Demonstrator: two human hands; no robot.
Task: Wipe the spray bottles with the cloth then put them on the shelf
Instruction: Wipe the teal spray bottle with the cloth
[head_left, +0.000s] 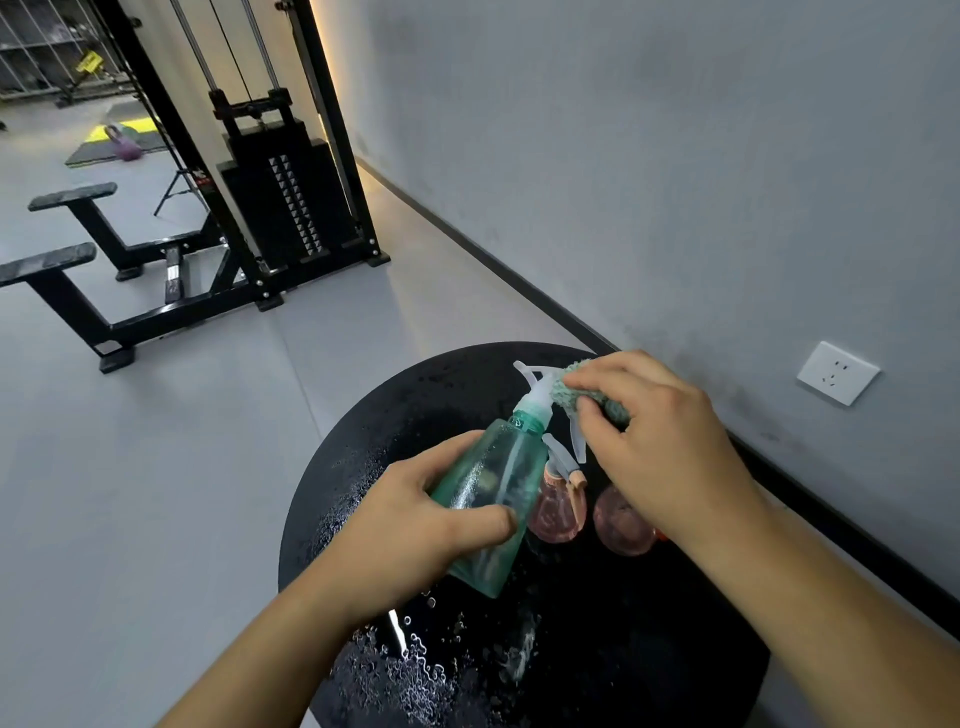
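Observation:
My left hand (415, 525) grips a translucent green spray bottle (493, 493) around its body and holds it tilted above a round black table (415, 410). My right hand (654, 436) pinches a teal cloth (576, 395) against the bottle's white spray head (540, 384). Two pink spray bottles stand on the table under my hands, one (558, 506) beside the green bottle and the other (621, 525) partly hidden by my right wrist.
Water drops (410, 665) lie on the table's near part. A grey wall with a white socket (837, 372) runs along the right. A black cable weight machine (280, 197) and black benches (78, 270) stand on the grey floor to the left. No shelf is in view.

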